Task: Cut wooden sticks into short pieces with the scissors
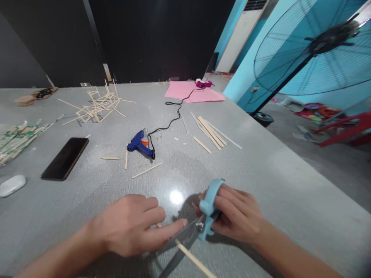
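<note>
Nearest me-to-them edge of the table [275,185]: stick [193,256] runs diagonally between the open scissors [199,226] blades, near end sticking out toward the person. Right hand [239,212] has its fingers wrapped in the scissors handles. Left hand [131,226] is curled low over the stick's far end, index finger [171,230] stretched along a blade. Thumb is hidden, so can't tell if it's pinching the stick.

Main risk, my read: fingertip is right by the blades, so a slip or early squeeze could nick it. Near end looks unsupported, so it could flick off if cut; weak hold at the far end could let the stick twist, leaving a crooked or splintered end.

Farther out: white case [13,185] and phone [65,159] on the left, glue gun [140,144] mid-table, loose sticks [213,133] to its right. Its cord [179,112] trails back toward pink paper [182,92]; a snag could drag the gun. Stick frame [98,108] far left, fan [327,40] off the right side.
</note>
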Available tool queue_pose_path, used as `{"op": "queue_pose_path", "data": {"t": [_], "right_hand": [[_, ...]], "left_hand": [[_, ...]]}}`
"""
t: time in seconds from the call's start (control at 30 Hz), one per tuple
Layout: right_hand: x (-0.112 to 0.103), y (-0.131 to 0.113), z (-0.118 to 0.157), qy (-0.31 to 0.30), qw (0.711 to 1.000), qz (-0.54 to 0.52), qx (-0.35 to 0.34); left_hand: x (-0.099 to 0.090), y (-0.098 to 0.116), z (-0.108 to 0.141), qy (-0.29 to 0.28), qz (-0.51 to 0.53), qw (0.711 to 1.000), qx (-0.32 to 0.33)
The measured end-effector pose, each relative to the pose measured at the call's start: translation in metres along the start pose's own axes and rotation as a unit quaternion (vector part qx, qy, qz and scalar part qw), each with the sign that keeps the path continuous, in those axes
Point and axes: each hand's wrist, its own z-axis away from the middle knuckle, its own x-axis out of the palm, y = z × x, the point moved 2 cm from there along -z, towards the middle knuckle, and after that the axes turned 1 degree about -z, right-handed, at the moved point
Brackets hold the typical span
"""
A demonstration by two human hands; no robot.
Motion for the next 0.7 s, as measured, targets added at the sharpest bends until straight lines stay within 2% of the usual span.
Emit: {"op": "queue_pose_path", "data": {"t": [0.1, 0.27, 0.47, 0.6, 0.7], "right_hand": [[0.0, -0.001, -0.001, 0.001, 1.0, 0.006, -0.002], [0.0, 0.0, 0.0, 0.006, 1.0, 0.012, -0.006], [0.001, 0.004, 0.005, -0.006, 0.999, 0.032, -0.017], [0.004, 0.003, 0.001, -0.02, 1.0, 0.016, -0.001], [0.008, 0.002, -0.002, -0.038, 0.999, -0.023, 0.024]], "left_hand": [[0.001, 0.0, 0.0, -0.009, 0.003, 1.0, -0.002], [0.001, -0.001, 0.001, 0.016, 0.02, 1.0, -0.003], [0.006, -0.002, 0.006, -0.025, 0.051, 0.998, -0.016], [0.011, -0.003, 0.007, -0.021, 0.094, 0.994, -0.044], [0.014, -0.006, 0.007, -0.038, 0.141, 0.986, -0.082]]}}
